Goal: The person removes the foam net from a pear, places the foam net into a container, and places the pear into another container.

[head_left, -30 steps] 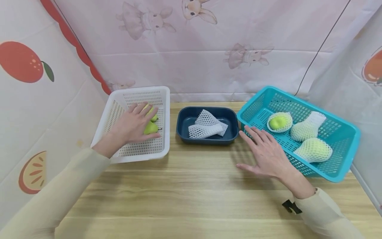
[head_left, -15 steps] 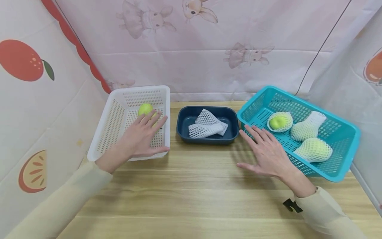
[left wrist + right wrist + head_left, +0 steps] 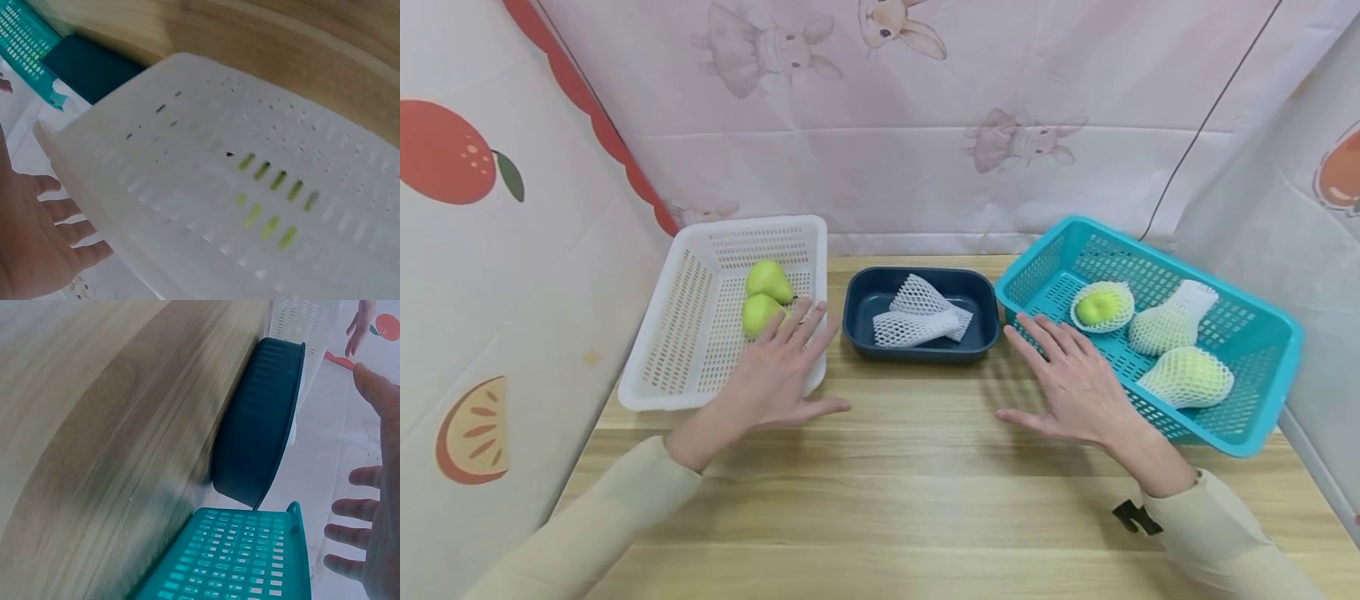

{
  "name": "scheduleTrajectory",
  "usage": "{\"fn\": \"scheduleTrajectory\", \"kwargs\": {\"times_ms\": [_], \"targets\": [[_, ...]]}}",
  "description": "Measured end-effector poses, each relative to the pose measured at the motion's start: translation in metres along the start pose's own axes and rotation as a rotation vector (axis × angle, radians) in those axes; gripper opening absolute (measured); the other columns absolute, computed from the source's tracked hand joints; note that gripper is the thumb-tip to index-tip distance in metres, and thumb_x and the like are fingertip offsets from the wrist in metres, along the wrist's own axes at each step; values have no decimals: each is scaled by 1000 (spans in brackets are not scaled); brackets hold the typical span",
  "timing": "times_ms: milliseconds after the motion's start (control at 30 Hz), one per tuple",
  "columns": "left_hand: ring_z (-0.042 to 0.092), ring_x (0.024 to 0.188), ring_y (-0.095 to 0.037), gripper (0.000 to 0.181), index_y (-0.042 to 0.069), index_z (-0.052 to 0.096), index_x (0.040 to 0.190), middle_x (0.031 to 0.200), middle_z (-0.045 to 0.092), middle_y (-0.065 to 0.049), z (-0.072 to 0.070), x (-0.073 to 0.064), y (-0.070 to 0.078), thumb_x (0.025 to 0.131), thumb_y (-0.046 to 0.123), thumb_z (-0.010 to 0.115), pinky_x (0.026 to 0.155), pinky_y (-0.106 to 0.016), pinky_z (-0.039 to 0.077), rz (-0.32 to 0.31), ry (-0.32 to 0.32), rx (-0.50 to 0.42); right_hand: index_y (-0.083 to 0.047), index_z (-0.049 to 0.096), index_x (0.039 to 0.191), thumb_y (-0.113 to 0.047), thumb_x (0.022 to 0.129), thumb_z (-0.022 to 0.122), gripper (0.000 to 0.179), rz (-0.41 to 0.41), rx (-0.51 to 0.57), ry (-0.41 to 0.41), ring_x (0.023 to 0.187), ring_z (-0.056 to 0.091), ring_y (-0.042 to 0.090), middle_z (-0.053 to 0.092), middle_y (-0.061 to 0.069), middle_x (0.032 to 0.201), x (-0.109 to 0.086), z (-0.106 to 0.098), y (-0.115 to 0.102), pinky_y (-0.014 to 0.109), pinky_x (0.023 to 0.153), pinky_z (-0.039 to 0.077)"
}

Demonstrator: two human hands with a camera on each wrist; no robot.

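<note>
My left hand [image 3: 775, 375], fingers spread and holding nothing, hovers over the front right corner of the white basket [image 3: 655, 333]. Two green pears lie in that basket: one pear [image 3: 767, 281] behind, another pear [image 3: 762, 314] just beyond my fingertips. My right hand [image 3: 1075, 383] is spread beside the near left side of the teal basket [image 3: 1262, 433], also holding nothing. In the teal basket are three fruits in white foam nets: a netted fruit [image 3: 1101, 307], a netted pear [image 3: 1168, 321] and another netted pear [image 3: 1191, 379].
Between the baskets stands a dark blue tray [image 3: 917, 353] with two foam net sleeves [image 3: 913, 327] in it. The wooden table [image 3: 880, 500] reaches toward me. A printed curtain [image 3: 895, 192] hangs right behind the containers.
My left hand has drawn back from over the pears toward the basket's front right corner, uncovering both pears. The right hand has stayed in place.
</note>
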State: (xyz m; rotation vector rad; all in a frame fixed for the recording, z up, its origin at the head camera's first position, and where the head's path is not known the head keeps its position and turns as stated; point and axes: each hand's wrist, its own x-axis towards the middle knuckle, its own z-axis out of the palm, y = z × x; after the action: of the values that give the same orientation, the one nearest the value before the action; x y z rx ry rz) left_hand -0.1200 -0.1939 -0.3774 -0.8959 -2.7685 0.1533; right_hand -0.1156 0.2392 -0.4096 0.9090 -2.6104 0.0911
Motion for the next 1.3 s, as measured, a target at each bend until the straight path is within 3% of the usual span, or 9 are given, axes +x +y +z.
{"fn": "scheduleTrajectory", "kwargs": {"times_ms": [267,433,667,733,867,1000,1167,1300], "targets": [[27,163,-39,118,12,27,168,174,29,-19,3,-2,20,82,89,55,132,-57,27,-37,-11,-60,-11,39,163,-96,87,25,114,2,7,14,153,40,42,41,18,168,-2,1,-2,58,123,35],[25,163,-39,119,14,26,168,175,25,-18,4,-4,29,81,91,53,134,-55,24,-43,-16,-51,-11,38,163,-95,88,22,114,-10,-1,25,154,39,41,39,18,169,-2,0,-4,52,131,27],[22,164,-40,121,13,26,168,176,21,-19,9,-5,35,83,99,25,135,-56,21,-30,3,-57,-10,39,162,-94,89,24,113,-29,3,32,152,41,41,40,18,168,-4,-18,-7,56,125,34],[20,165,-40,121,13,25,168,176,21,-19,10,-6,37,83,99,23,135,-56,19,-32,4,-56,-11,40,162,-95,88,26,113,-31,8,30,151,42,41,41,18,168,-5,-25,-7,56,125,34],[18,165,-38,120,14,25,168,176,21,-18,12,-7,38,83,97,39,135,-57,17,-39,-2,-43,-11,41,162,-96,86,33,114,-39,-1,11,151,42,42,42,17,167,-8,-39,-2,57,123,35],[19,165,-38,122,14,26,168,176,21,-18,14,-8,40,79,92,54,135,-57,20,-44,-6,-23,-14,38,164,-94,82,49,115,-61,-27,-18,149,44,42,42,17,167,-10,-53,4,60,116,40],[23,164,-38,123,13,27,168,176,23,-18,17,-10,40,78,92,55,134,-57,21,-45,4,-9,-15,36,165,-87,76,66,119,-88,-41,-42,146,45,43,43,17,167,-11,-71,10,62,113,43],[23,164,-38,123,13,26,168,175,24,-18,18,-11,40,79,93,52,134,-57,20,-43,10,-6,-15,37,164,-89,77,63,117,-107,-45,-48,144,48,44,44,17,166,-10,-81,13,63,111,44]]}}
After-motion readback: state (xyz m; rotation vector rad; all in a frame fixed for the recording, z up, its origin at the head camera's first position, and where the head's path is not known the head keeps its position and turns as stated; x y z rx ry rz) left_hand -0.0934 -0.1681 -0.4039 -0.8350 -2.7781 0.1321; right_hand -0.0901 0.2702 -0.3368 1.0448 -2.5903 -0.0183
